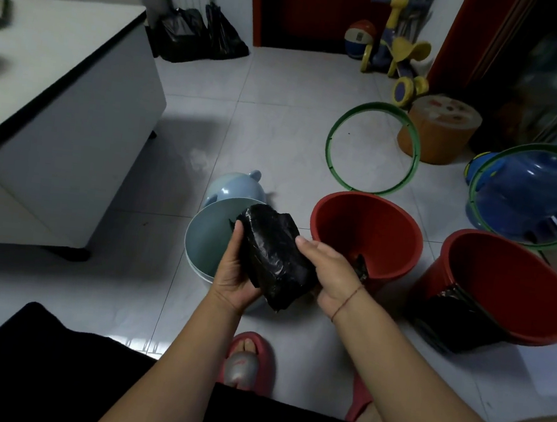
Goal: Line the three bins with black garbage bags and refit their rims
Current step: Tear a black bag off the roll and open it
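Bare forearms stretch out above a black-clothed lap [46, 375] and a foot in a pink slipper [267, 364] on the pale tiled floor [280, 114]. The left hand [234, 271] grips a crumpled bundle of black plastic garbage bags [274, 258], with the thumb up its left edge and the fingers curled beneath. The right hand [329, 271] lies against the bundle's right side with fairly straight fingers. Its thumb is hidden, so whether it grasps the bundle cannot be told. The bundle is held over a grey-blue round plastic bin [205, 237]. To the right stand a middle red plastic bin [390, 215], with a scrap of black plastic inside, and a right red plastic bin [519, 256], with black plastic draped down its outer wall. A green plastic rim hoop [332, 147] lies flat on the floor behind the middle bin. A second green rim hoop [478, 194] leans across a blue plastic vessel [530, 189] at far right.
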The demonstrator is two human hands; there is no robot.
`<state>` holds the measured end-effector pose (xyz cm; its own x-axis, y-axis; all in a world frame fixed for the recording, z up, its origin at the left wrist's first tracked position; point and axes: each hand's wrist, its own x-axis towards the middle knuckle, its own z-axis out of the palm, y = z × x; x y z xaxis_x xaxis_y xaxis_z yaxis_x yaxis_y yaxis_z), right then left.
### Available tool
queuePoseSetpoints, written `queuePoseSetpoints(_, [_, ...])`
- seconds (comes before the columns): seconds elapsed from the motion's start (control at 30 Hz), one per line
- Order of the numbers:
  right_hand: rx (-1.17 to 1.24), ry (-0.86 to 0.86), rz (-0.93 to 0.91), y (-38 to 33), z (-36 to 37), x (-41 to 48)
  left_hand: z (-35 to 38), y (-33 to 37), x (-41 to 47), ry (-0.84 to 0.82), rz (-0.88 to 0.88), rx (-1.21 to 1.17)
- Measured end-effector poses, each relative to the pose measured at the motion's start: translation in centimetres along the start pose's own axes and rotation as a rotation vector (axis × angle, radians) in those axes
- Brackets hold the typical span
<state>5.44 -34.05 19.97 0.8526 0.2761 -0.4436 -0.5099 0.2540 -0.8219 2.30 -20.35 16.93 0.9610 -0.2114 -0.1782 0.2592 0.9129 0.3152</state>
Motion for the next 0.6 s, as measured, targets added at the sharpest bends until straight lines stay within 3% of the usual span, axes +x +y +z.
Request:
queuePoseSetpoints(0.23, [0.110,0.075,-0.201,-1.6,1.7,0.5,-0.9,-0.5,-1.0,-0.117,0.020,-0.145])
queuePoseSetpoints(0.47, [0.160,0.149,-0.224,-2.7,3.0,0.7,-0.9,-1.0,-1.2,-0.143,0.103,-0.205])
queuePoseSetpoints(0.6, [0.133,0.103,-0.275,-2.7,4.2,0.3,-0.3,-1.7,-0.1,-0.160,0.141,-0.295])
